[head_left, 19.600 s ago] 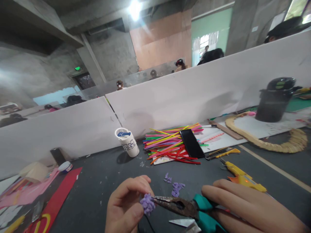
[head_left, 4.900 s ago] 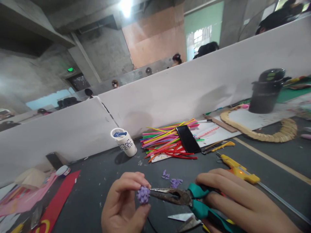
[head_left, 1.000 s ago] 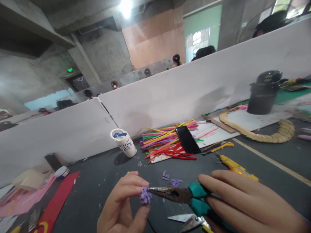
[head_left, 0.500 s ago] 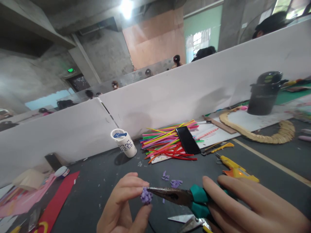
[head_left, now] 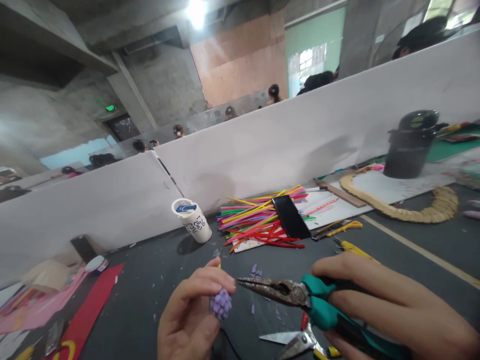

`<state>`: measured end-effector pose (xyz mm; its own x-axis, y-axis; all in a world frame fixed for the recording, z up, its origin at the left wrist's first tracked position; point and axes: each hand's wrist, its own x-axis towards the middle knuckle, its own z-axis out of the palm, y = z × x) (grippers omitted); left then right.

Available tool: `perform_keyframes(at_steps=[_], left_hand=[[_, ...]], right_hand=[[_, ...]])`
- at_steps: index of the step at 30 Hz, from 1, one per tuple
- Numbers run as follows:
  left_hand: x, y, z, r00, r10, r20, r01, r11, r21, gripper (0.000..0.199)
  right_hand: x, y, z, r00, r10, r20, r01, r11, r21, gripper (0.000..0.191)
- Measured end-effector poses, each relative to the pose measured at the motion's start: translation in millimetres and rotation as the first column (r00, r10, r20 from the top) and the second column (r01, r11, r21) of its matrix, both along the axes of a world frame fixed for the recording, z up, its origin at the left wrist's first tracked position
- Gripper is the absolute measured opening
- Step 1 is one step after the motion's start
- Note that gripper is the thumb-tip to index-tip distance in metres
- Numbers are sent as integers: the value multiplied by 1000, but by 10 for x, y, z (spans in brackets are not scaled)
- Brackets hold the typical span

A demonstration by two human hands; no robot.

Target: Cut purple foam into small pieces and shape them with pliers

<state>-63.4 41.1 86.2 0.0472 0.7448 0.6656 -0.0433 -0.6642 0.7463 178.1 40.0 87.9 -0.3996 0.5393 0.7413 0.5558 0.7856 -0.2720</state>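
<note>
Between the thumb and fingers of my left hand (head_left: 191, 310) is a small purple cluster of short petal-like bits (head_left: 221, 303). My right hand (head_left: 390, 305) is wrapped round the green handles of needle-nose pliers (head_left: 285, 291). The pliers' tips point left, a little apart from the cluster and close to my left fingertips. Loose purple bits (head_left: 256, 271) lie on the dark table behind the pliers. Below them, scissors (head_left: 300, 342) with yellow-and-red handles lie with their blades apart. My right hand partly covers a yellow glue gun (head_left: 358, 249).
Colourful thin strips (head_left: 251, 220) are piled at the back, a black phone (head_left: 290, 216) on them. A white cup (head_left: 197, 225) stands left of the pile. Red card (head_left: 93, 300) lies at left; a black bin (head_left: 407, 150) and a curved tan strip (head_left: 408, 215) are at right.
The pliers' tips have come away from the purple cluster, and the pliers have tilted. My left fingers have turned the cluster and lowered it slightly. My right hand now covers more of the glue gun.
</note>
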Motion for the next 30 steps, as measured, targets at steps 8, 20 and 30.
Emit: perform_keyframes(at_steps=[8, 20, 30], left_hand=[[11, 14, -18, 997, -55, 49, 59, 994, -94, 14], [-1, 16, 0, 999, -46, 19, 47, 997, -62, 12], [21, 24, 21, 999, -37, 24, 39, 998, -50, 11]], right_hand=[[-103, 35, -81, 995, 47, -88, -44, 998, 38, 14], [-105, 40, -52, 996, 67, -57, -66, 998, 22, 13], [-111, 34, -124, 995, 82, -62, -88, 991, -103, 15]])
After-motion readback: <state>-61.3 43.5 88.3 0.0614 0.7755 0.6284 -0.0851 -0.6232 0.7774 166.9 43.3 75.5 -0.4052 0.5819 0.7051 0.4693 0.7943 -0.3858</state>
